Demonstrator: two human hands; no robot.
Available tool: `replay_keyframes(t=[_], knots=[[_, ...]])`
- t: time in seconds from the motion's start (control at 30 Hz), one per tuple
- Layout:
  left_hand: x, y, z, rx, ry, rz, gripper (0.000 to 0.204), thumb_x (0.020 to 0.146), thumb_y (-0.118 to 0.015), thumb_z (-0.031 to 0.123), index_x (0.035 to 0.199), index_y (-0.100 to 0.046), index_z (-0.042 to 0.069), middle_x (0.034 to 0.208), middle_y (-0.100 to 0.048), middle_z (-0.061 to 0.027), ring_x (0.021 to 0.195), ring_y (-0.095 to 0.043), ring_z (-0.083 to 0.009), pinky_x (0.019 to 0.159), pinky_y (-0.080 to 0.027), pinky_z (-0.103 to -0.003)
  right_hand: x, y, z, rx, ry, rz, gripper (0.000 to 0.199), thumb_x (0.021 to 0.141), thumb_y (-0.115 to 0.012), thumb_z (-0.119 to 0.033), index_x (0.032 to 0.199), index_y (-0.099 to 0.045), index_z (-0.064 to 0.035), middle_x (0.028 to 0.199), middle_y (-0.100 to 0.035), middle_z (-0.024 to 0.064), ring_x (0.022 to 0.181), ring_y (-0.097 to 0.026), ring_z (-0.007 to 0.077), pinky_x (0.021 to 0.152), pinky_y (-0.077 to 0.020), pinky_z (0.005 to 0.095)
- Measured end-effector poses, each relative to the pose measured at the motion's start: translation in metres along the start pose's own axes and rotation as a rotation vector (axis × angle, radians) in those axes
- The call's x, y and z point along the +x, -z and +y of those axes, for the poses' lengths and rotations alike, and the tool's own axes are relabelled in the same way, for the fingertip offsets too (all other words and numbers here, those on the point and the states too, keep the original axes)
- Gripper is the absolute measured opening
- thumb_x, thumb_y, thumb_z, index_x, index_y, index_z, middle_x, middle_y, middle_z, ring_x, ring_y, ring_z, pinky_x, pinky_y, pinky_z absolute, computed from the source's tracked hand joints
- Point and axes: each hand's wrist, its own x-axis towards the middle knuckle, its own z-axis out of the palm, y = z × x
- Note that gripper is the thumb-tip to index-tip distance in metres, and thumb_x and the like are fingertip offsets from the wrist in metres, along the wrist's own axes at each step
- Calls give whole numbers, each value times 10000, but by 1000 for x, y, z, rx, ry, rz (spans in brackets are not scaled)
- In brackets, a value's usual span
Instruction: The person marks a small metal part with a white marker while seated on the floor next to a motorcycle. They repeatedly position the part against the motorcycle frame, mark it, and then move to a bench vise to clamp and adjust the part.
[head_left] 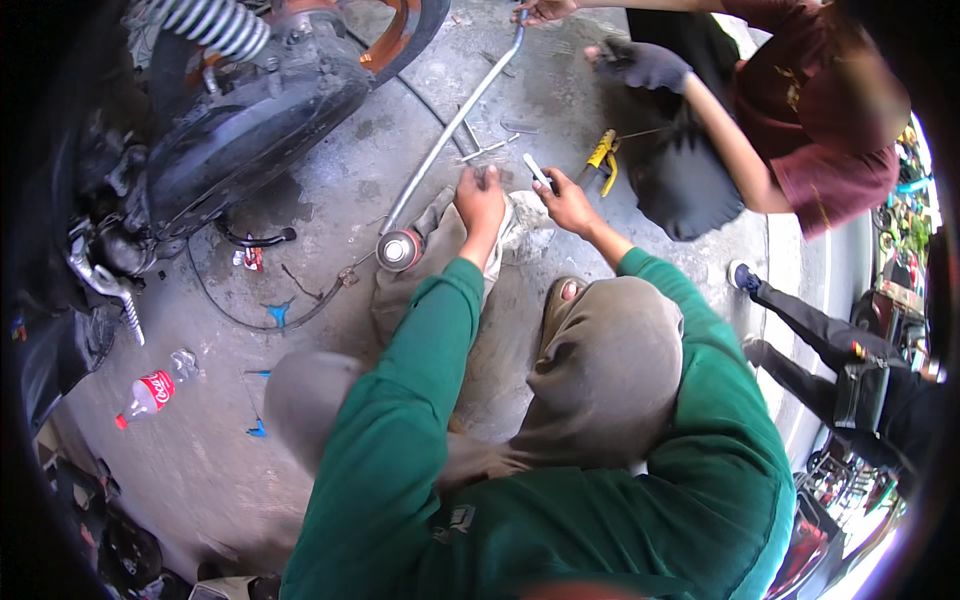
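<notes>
My right hand point(572, 208) pinches a small white stick-shaped object point(537, 171), pointing up and left; its exact kind is unclear. Left of it, my left hand point(480, 206) is closed with the fingers curled, and anything inside them is hidden. A grey cloth point(432, 215) lies by my left wrist. Next to the cloth stands a round can point(400, 250), seen from above. A long grey metal tube point(450, 130) slants down toward the can, its far end held by another person's hand point(545, 10). A T-handled tool point(490, 150) lies just beyond my hands.
A motorcycle part-frame with a spring point(225, 30) fills the upper left. Yellow-handled pliers point(604, 155) lie at right, near a co-worker in a maroon shirt point(800, 100) wearing a grey glove point(645, 66). Blue-handled tools point(278, 313), a black cable point(215, 300) and a plastic bottle point(155, 390) lie left.
</notes>
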Motion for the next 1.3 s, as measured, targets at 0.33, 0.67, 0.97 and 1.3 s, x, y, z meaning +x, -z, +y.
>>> replay_keyframes(t=[0.33,0.67,0.97,1.3], knots=[[44,0,-44,-330,95,-143,280,1016,-667,280,1057,-658,4,992,-736,-101,753,-677,-168,678,-515,-327,180,-15,54,-287,544,264,197,923,-611,-130,1059,-564,4,1006,-640,278,1005,-611,469,899,-479,514],[38,-6,3,-457,-9,4,210,1010,-691,193,1110,-663,10,938,-683,-24,713,-556,-80,643,-446,-238,213,-25,72,-260,649,143,155,840,-624,9,951,-517,-1,913,-632,268,909,-616,491,784,-481,532],[47,-5,40,-581,-208,37,204,1028,-668,198,1130,-666,21,944,-687,-15,736,-562,-63,662,-454,-240,182,4,25,-88,265,64,141,842,-679,-70,956,-614,-20,859,-715,202,848,-699,346,773,-529,425],[-14,104,206,-983,-704,135,257,1045,-639,223,1214,-628,30,1002,-624,12,847,-551,-62,748,-464,-234,56,97,-284,606,769,-636,387,934,-737,-151,1265,-581,-24,1099,-642,31,965,-598,133,865,-487,306]])
